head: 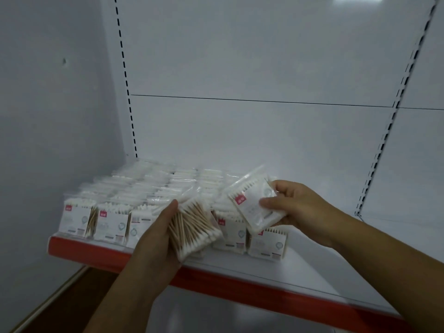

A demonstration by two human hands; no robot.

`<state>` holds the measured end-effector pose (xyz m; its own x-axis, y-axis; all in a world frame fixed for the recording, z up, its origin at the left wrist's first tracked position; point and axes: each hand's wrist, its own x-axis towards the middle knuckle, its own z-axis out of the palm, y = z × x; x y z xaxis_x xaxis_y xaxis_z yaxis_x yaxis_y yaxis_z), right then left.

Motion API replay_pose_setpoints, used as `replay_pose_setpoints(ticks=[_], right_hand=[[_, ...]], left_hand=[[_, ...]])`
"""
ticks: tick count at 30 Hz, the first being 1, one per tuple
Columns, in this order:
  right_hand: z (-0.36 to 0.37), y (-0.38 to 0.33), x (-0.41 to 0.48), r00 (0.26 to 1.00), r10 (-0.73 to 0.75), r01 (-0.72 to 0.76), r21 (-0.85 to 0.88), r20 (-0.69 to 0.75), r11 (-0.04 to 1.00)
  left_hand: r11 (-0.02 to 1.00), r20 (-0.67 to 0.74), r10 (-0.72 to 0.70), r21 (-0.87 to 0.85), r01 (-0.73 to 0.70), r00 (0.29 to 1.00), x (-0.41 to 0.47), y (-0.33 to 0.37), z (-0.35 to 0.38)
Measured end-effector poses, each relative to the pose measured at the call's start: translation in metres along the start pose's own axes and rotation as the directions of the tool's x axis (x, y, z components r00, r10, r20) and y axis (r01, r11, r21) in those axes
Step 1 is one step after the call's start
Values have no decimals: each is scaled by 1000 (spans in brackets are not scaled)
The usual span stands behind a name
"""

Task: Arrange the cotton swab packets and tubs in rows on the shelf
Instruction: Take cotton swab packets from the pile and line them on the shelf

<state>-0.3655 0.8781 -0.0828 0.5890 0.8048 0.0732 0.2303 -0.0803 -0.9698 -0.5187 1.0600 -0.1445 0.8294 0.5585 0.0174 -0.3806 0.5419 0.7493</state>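
Several rows of cotton swab packets (pixel 113 224) stand upright on the left half of the white shelf (pixel 312 267), labels facing forward. My left hand (pixel 156 239) grips a tilted packet (pixel 194 227) with its wooden sticks showing, just in front of the third and fourth rows. My right hand (pixel 295 205) holds another packet (pixel 254 203) by its label side, tilted, above the rightmost front packets (pixel 266 243). No tubs are visible.
The shelf has a red front strip (pixel 216 282). To the right of the packets the shelf surface is bare white. A white back panel (pixel 252 68) with slotted uprights rises behind, and a wall (pixel 48 116) closes the left side.
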Motion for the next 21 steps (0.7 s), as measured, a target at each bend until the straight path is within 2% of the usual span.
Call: replay_pose_setpoints(ticks=[2, 4, 5, 7, 8, 9, 12, 15, 17, 19, 21], right_hand=[[-1, -2, -2, 1000, -7, 7, -18, -1, 1000], [2, -2, -4, 997, -74, 67, -164, -35, 984], [2, -1, -4, 988, -142, 118, -317, -55, 941], [5, 5, -4, 962, -269, 187, -628, -38, 755], [8, 9, -4, 952, -307, 207, -706, -16, 678], [12, 13, -4, 941, -337, 224, -733, -8, 642], [25, 20, -1, 913, -408, 271, -732, -10, 625], [38, 28, 5, 904, -426, 251, -778, -24, 576], [48, 38, 7, 877, -480, 255, -846, -2, 469], [54, 50, 7, 814, -578, 263, -922, 54, 284], [57, 56, 9, 789, -614, 205, -950, 18, 235]], left_hand=[[1000, -26, 24, -9, -24, 999, 0, 0, 0], [999, -39, 52, -4, -52, 998, 1, 2, -2], [998, -43, 62, 4, -62, 997, 1, 4, -4], [998, -43, 69, 10, -68, 997, -1, 7, -8], [997, -35, 79, 29, -78, 996, -2, 7, -10], [994, -27, 95, 60, -94, 995, -3, 7, -12], [986, -35, 119, 118, -114, 992, -9, 8, -17], [996, 0, 71, 50, -70, 998, -15, 9, -20], [1000, 32, 26, -18, -26, 999, -19, 9, -21], [994, 58, -33, -104, 39, 998, -22, 10, -20], [971, 132, -112, -194, 136, 985, -26, 12, -17]])
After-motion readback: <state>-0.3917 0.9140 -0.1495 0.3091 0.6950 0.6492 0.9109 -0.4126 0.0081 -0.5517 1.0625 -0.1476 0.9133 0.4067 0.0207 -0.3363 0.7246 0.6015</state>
